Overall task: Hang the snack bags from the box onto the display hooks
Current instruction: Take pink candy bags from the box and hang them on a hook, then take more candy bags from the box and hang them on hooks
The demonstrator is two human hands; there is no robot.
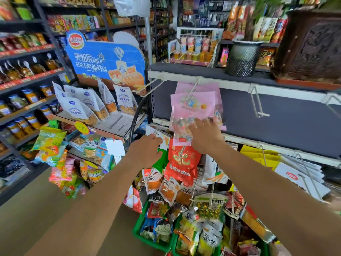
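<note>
— Where are the snack bags?

— A bunch of pink snack bags [193, 108] hangs from a white display hook [194, 90], straight above the right hand [206, 135]. The clear lower part of the front bag shows pastel sweets.

— And that hand has hold of one?

— No. Its fingers are spread and nearly straight, and the fingertips lie flat against the bottom of the front bag. Nothing is gripped.

— The other hand?

— The left hand [145, 150] is lower and just to the left, with its fingers curled against a white and green bag [163, 157] that hangs on the next hook down. I cannot tell whether it pinches the bag or only touches it.

— What lies around them?

— Just under the right hand hangs a red bag [182, 159], touching the pink ones from below. Under both forearms, green baskets [147, 241] hold mixed packets. To the right of the right hand, an empty hook [257, 102] sticks out from the dark back panel. Up and left of the left hand stands a blue bread sign [103, 60] over white bread packs [79, 109]. Above the pink bags, on the shelf top, sits a dark woven pot [243, 58].
</note>
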